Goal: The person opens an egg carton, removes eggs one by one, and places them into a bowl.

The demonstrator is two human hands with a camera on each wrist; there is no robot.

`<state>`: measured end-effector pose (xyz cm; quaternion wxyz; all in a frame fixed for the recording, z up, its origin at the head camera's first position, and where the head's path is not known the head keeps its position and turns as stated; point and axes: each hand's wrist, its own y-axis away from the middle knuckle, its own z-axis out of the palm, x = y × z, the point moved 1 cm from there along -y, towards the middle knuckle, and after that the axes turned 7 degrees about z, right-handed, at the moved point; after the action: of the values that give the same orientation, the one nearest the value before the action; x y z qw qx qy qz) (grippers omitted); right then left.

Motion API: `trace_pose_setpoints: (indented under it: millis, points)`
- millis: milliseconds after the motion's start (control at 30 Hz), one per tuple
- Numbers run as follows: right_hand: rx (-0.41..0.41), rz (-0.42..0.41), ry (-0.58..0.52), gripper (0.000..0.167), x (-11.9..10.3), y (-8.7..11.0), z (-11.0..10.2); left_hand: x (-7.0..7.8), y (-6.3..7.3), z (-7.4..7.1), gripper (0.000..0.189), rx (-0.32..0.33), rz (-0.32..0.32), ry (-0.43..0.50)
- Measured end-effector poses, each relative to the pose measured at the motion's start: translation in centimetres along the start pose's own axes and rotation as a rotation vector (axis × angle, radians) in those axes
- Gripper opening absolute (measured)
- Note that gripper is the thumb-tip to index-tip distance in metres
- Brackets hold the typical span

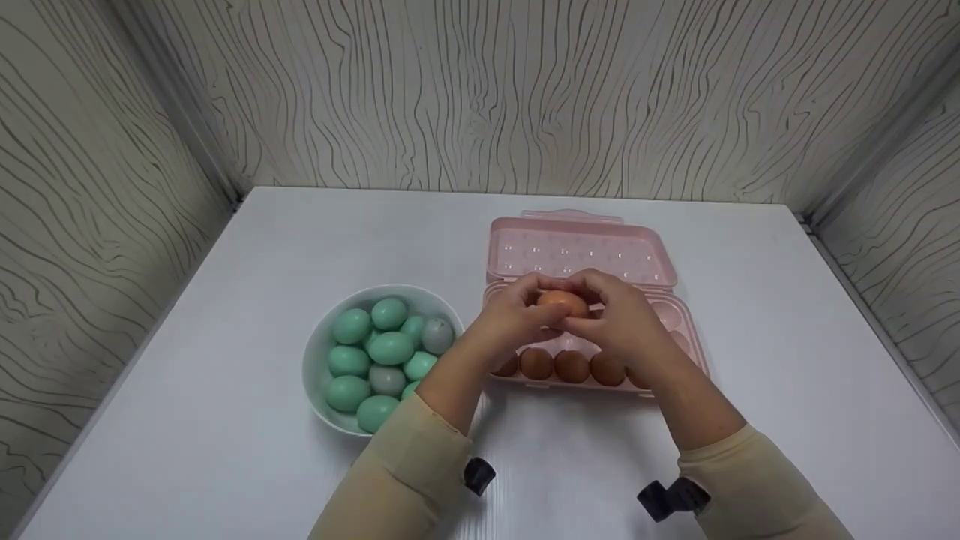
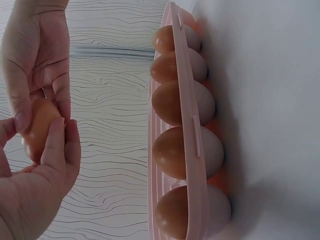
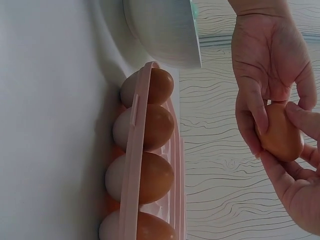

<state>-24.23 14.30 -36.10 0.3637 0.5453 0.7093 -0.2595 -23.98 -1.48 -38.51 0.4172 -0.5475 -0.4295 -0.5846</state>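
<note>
A brown egg [image 1: 564, 303] is held between both hands above the pink egg carton [image 1: 694, 352]. My left hand [image 1: 517, 315] grips one end with thumb and fingers; my right hand [image 1: 611, 315] pinches the other end. Both wrist views show the egg [image 2: 42, 127] [image 3: 281, 134] raised off the carton, fingertips of both hands on its shell. Several brown eggs [image 1: 571, 366] sit in the carton's near row. Cups behind that row show at the right, partly covered by my right hand. The carton's lid [image 1: 581, 251] lies folded back, away from me.
Left of the carton, a white bowl [image 1: 319, 409] is filled with green eggs [image 1: 391, 348] and a few greyish ones [image 1: 387, 380]. Both stand on a white table [image 1: 225, 360]. Patterned panels [image 1: 480, 97] rise behind and on both sides.
</note>
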Motion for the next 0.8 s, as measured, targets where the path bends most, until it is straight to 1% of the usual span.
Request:
trace_pose_setpoints:
  millis: [100, 233, 400, 533, 667, 800]
  points:
    - [-0.015, 0.008, -0.023, 0.040, -0.1, 0.1, -0.1, 0.3, 0.1, -0.3, 0.026, -0.018, 0.032, 0.007]
    - [-0.028, 0.002, -0.033, 0.043, -0.2, 0.1, -0.2, 0.9, 0.4, -1.1, 0.026, -0.029, 0.057, -0.009]
    - [-0.003, -0.006, 0.010, 0.040, 0.0, -0.2, -0.7, 1.9, 0.8, -2.4, 0.028, -0.013, 0.062, -0.049]
    - [0.012, -0.008, 0.038, 0.034, 0.7, -0.6, -1.0, 2.7, 1.2, -3.6, 0.029, -0.005, 0.056, -0.124]
    - [0.015, 0.006, 0.058, 0.033, 1.6, -0.9, -1.2, 3.5, 1.7, -4.7, 0.030, -0.003, 0.015, -0.223]
    - [0.021, 0.033, 0.091, 0.032, 2.4, -1.2, -1.5, 4.2, 2.1, -5.7, 0.031, -0.019, -0.011, -0.350]
